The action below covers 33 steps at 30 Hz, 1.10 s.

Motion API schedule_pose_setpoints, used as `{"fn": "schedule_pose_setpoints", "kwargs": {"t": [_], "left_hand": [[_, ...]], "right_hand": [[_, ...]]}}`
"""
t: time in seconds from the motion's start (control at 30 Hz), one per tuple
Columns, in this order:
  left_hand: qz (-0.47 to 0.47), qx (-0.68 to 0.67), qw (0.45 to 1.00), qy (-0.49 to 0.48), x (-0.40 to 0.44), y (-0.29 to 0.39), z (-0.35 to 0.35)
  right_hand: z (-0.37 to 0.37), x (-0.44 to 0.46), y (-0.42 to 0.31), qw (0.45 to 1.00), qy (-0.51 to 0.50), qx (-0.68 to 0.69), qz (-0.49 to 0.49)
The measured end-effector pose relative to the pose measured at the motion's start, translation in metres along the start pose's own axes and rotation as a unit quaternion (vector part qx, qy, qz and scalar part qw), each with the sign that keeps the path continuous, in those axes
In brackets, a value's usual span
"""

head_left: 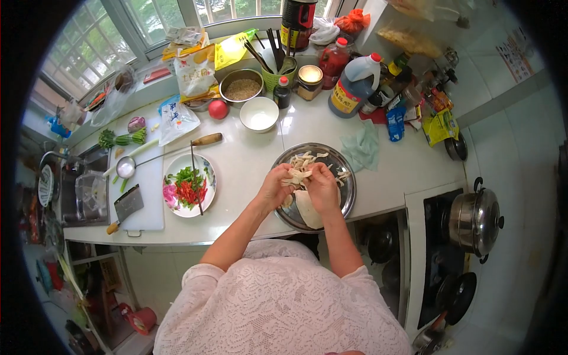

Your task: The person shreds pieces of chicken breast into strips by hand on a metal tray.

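Observation:
Over a round metal tray [350, 204], both of my hands pinch one pale, fibrous piece of food [299, 176]; I cannot tell whether it is mushroom or cooked chicken. My left hand [274, 188] grips its left side with closed fingers. On the right side, the fingers of my right hand [323, 189] are closed on it too. Torn pale strips [309, 158] lie in the far part of the tray. A larger smooth whitish piece [309, 212] rests in the near part, partly hidden by my right hand and wrist.
Left of the tray stands a flowered plate [171, 206] of cut green and red peppers, with chopsticks [196, 177] across it. A cleaver [128, 204] and ladle [126, 167] lie on the white cutting board [151, 207]. Bowls and bottles line the back; a pot [473, 222] stands right.

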<state>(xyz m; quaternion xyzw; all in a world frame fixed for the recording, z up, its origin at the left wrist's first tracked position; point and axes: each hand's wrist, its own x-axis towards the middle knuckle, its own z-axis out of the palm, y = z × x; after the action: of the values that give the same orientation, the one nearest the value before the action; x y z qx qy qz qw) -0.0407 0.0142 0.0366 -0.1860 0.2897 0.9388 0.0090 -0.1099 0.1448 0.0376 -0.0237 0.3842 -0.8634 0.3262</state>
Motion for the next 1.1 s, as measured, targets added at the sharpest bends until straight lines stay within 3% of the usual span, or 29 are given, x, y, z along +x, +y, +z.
{"fn": "schedule_pose_setpoints", "kwargs": {"t": [0.13,0.2,0.23,0.3,0.33,0.4,0.57,0.67,0.73,0.87,0.93,1.1], "left_hand": [[0.015,0.020,1.000,0.012,-0.002,0.001,-0.001],[0.015,0.032,0.999,0.019,-0.002,0.001,0.002],[0.017,0.042,0.999,0.027,-0.002,0.001,0.003],[0.027,0.077,0.996,0.036,0.001,-0.004,-0.001],[0.037,0.111,0.992,0.045,0.003,-0.006,-0.002],[0.041,0.125,0.990,0.045,0.004,-0.010,-0.004],[0.012,0.105,0.993,0.049,0.003,-0.011,-0.003],[-0.019,0.011,0.999,0.039,0.005,-0.010,-0.002],[-0.008,-0.070,0.995,0.071,0.007,-0.009,-0.007],[0.031,0.014,0.998,0.060,0.000,-0.001,-0.008],[0.027,0.088,0.996,0.020,-0.002,0.000,0.000],[0.034,0.127,0.991,0.031,-0.001,-0.006,-0.003]], "right_hand": [[-0.018,0.003,-0.003,0.999,0.042,-0.020,-0.003],[-0.021,0.006,-0.003,0.984,0.087,-0.153,-0.030],[-0.019,0.006,-0.002,0.984,0.088,-0.153,-0.030],[-0.011,0.006,0.002,0.865,0.075,-0.446,-0.219],[-0.008,0.004,0.002,0.865,0.076,-0.446,-0.219],[-0.003,0.000,0.002,0.939,-0.008,-0.335,-0.075],[-0.008,0.003,0.006,0.943,-0.006,-0.328,-0.059],[-0.008,0.006,0.007,0.973,0.038,-0.224,-0.050],[-0.015,0.009,0.004,0.996,0.051,-0.054,-0.052],[-0.006,0.004,-0.008,0.951,0.034,-0.300,-0.074],[-0.002,0.003,-0.004,0.950,0.003,-0.305,-0.065],[-0.002,0.005,0.000,0.940,-0.046,-0.333,-0.058]]}}
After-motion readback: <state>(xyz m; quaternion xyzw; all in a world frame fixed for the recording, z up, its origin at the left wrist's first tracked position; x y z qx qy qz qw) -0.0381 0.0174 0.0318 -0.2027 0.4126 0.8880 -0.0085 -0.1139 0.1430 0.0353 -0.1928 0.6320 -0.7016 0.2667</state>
